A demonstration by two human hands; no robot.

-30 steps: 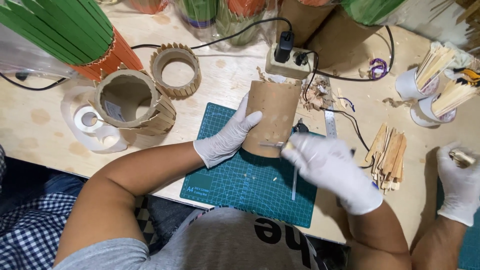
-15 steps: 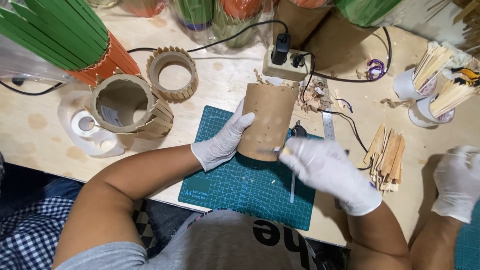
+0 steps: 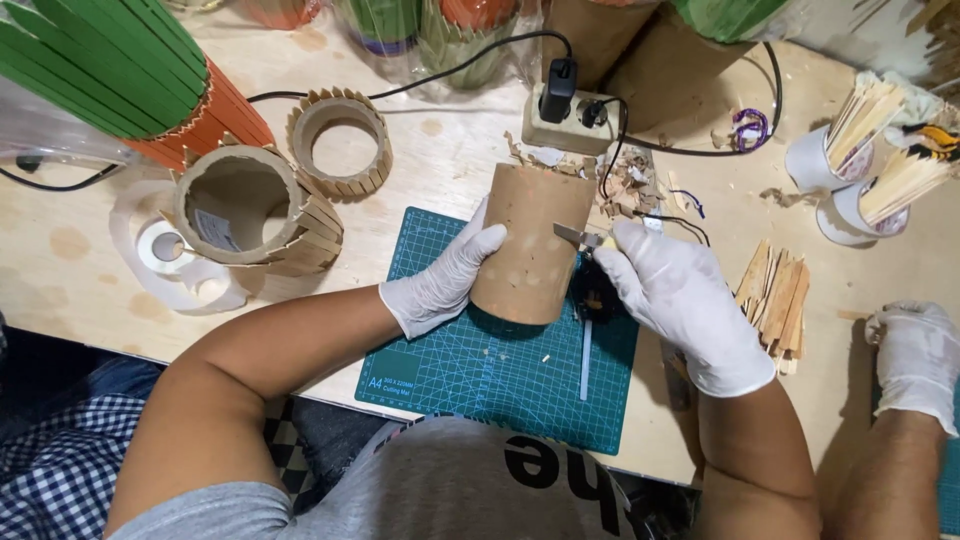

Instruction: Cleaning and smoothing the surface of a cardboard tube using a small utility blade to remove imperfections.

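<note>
Cardboard tube lies on a green cutting mat, left hand cupping its nine-o'clock side; right hand pinches a small metal blade at three o'clock.

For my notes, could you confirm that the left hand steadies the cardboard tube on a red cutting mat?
Not quite: the head view shows the left hand steadying the cardboard tube on a teal-green cutting mat, not a red one.
</note>
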